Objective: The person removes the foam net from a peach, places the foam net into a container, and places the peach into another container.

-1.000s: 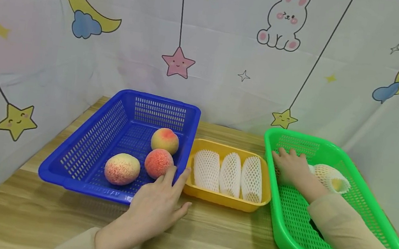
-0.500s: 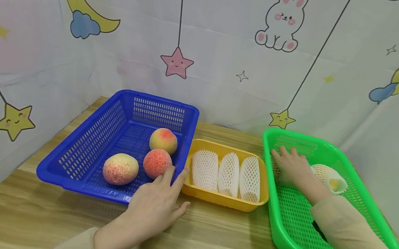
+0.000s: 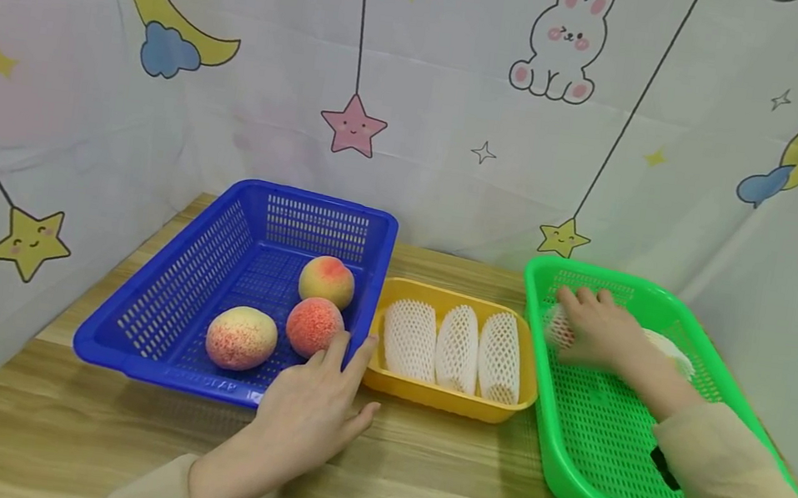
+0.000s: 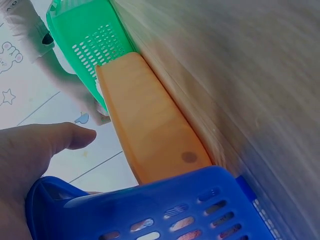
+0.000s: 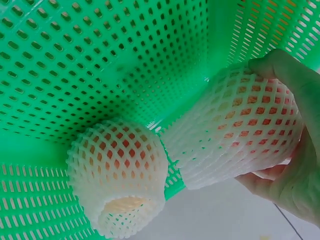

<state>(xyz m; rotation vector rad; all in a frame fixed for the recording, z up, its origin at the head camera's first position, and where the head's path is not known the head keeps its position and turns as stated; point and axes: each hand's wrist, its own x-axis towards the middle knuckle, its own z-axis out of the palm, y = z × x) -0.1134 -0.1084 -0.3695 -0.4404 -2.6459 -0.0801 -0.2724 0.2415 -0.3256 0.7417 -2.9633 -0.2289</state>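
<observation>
My right hand [image 3: 595, 334] grips a peach in a white foam net [image 5: 255, 122] inside the green basket [image 3: 608, 445], with fingers and thumb around it in the right wrist view. Beside it in the basket lies a second netted peach [image 5: 117, 170], the net's end gaping. My left hand [image 3: 310, 406] rests on the near right corner of the blue basket [image 3: 149, 367], fingers fairly straight over the rim. By its fingertips is a red peach [image 3: 315, 327]. A yellow peach [image 3: 326, 282] and a pale speckled peach [image 3: 241, 338] lie in the same basket.
Between the two baskets stands a yellow tray [image 3: 447, 398] with three white foam nets [image 3: 457, 348] side by side. All stand on a wooden table [image 3: 430, 472]. A printed curtain [image 3: 455, 54] hangs behind and at the sides.
My right hand has shifted slightly right in the green basket, and the netted peach in its grip shows more at its left. My left hand stays on the blue rim.
</observation>
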